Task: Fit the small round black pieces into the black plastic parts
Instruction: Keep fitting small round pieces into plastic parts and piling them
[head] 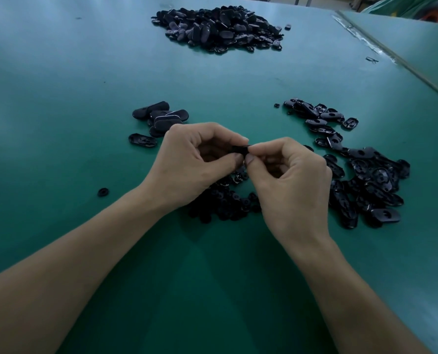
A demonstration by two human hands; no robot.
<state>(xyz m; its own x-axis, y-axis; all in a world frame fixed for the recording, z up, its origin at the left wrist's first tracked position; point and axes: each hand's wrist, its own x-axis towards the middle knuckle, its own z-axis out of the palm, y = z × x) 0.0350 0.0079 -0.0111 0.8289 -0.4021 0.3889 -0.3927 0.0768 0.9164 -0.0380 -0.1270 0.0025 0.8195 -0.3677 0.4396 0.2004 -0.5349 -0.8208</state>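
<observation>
Both hands meet mid-frame. The left hand (197,159) and right hand (289,180) each pinch one small black part (241,149) between thumb and curled fingers, holding it just above the table (59,98). The fingertips cover nearly all of it, so I can't tell whether a round piece is seated in it.

At 6 o'clock, right under the hands, is a dark clump of round pieces (223,203), half hidden by the wrists and hard to separate. A stray piece (102,192) lies alone at 8 o'clock.

At 3 o'clock the right pile (366,180) holds glossy oval plastic shells. Some show a hole and others lie ribbed side up. A left group (159,118) of the same ovals starts just behind the left knuckles at 10 o'clock. The far heap (218,26) sits well off at 12.

The most open stretch of matte green runs from 9 to 11 o'clock. At 2 o'clock a taped seam (381,52) marks the table edge, and the forearms are cut off by the bottom of the frame.
</observation>
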